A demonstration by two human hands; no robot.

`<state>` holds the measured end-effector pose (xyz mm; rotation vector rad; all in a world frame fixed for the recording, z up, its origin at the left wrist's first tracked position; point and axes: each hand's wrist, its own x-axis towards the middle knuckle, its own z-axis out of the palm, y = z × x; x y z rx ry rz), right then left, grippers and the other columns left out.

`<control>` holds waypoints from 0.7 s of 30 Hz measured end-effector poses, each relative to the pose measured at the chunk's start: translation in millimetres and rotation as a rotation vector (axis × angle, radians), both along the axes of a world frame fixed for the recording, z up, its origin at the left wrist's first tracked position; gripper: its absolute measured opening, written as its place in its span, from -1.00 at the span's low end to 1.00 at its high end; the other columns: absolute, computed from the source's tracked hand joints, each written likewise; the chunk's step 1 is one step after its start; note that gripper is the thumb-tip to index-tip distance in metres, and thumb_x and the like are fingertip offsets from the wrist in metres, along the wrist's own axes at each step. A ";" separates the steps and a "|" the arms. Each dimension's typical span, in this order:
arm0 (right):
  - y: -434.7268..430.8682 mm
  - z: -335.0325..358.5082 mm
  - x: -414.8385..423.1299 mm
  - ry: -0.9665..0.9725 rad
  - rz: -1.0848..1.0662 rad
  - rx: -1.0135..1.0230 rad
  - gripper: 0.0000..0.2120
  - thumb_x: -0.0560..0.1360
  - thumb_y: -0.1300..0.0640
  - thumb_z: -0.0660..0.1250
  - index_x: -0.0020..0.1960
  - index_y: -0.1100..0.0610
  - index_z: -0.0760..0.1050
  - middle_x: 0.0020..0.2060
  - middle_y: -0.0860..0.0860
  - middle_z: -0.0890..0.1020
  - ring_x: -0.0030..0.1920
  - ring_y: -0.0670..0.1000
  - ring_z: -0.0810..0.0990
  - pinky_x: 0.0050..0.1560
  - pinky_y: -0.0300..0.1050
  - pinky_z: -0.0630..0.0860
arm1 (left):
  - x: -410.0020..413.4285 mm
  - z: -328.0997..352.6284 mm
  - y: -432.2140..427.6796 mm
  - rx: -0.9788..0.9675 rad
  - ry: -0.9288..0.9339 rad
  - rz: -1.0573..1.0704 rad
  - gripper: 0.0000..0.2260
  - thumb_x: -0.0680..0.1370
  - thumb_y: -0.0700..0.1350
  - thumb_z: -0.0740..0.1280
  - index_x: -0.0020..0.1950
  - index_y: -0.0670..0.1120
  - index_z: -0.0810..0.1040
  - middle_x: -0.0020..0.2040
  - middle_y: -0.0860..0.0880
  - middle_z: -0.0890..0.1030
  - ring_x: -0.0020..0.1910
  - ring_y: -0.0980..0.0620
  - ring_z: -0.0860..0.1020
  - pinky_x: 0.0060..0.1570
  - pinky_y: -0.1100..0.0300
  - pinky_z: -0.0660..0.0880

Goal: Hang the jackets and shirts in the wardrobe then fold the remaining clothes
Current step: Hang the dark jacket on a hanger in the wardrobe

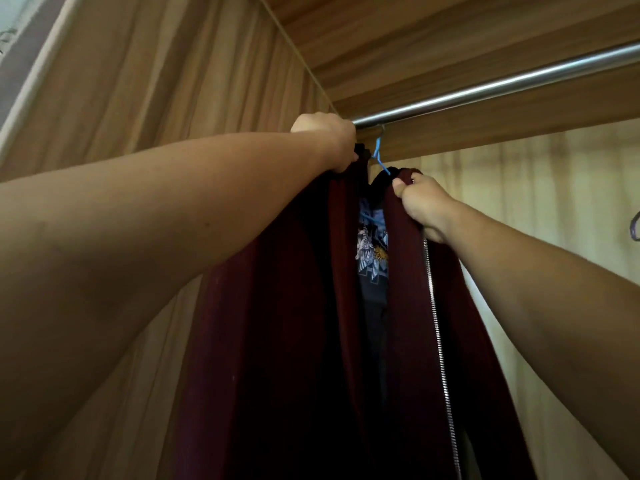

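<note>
Settling the dark maroon zip-front jacket [277,341] at frame centre calls for drawing both shoulders evenly over the thin blue hanger [378,152], which looks hooked on the steel rail [502,84]. At upper centre the left hand [325,140] grips one shoulder, and the right hand [424,204] pinches the other collar edge. Pale wood-grain wardrobe panels [415,29] surround them, and a printed dark shirt [372,258] hangs behind.

To my right the rail [485,88] runs open, with free room under it out to a dark hanger [635,226] at the edge. On my left the wardrobe's side wall [156,81] stands close beside my left hand [325,140], and the top board [450,36] sits just above the rail. Straight ahead the jacket [277,341] and the printed shirt [372,258] behind it block the way in.
</note>
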<state>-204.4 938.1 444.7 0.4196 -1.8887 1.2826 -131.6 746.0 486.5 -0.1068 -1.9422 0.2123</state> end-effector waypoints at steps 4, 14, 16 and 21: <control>-6.1 9.2 7.6 0.008 0.017 -0.028 -0.36 0.63 -0.09 0.23 0.62 0.04 0.09 0.51 0.06 0.35 0.44 0.13 0.42 0.42 0.13 0.43 | 6.2 4.1 -7.5 0.004 0.003 0.016 -0.61 0.63 0.18 0.25 0.26 -0.09 0.53 -0.16 -0.03 0.45 -0.09 -0.08 0.49 -0.12 0.03 0.40; -19.5 -38.7 -3.2 0.015 0.079 -0.088 -0.33 0.54 -0.13 0.26 0.59 0.01 0.19 0.46 0.04 0.44 0.40 0.13 0.48 0.40 0.18 0.45 | 20.8 -34.6 -22.0 -0.004 -0.012 0.041 -0.64 0.66 0.17 0.20 0.23 -0.08 0.55 -0.26 0.00 0.39 -0.21 -0.04 0.46 -0.18 0.05 0.37; -19.5 -52.9 -0.6 0.030 0.042 -0.095 -0.37 0.56 -0.12 0.26 0.58 0.02 0.22 0.44 0.00 0.45 0.39 0.10 0.48 0.41 0.14 0.43 | 25.3 -43.1 -24.7 0.006 0.012 0.022 -0.65 0.68 0.16 0.17 0.18 -0.07 0.56 -0.21 0.01 0.43 -0.12 -0.09 0.52 -0.11 0.03 0.39; -14.3 -82.1 8.7 0.080 -0.043 -0.105 -0.59 0.64 0.00 0.23 0.47 0.03 0.41 0.31 -0.03 0.55 0.28 0.08 0.54 0.36 0.14 0.48 | 27.6 -65.6 -29.7 0.060 0.159 0.016 -0.54 0.58 0.08 0.28 0.45 -0.04 0.39 0.48 -0.23 0.29 0.52 -0.26 0.15 0.42 -0.27 0.09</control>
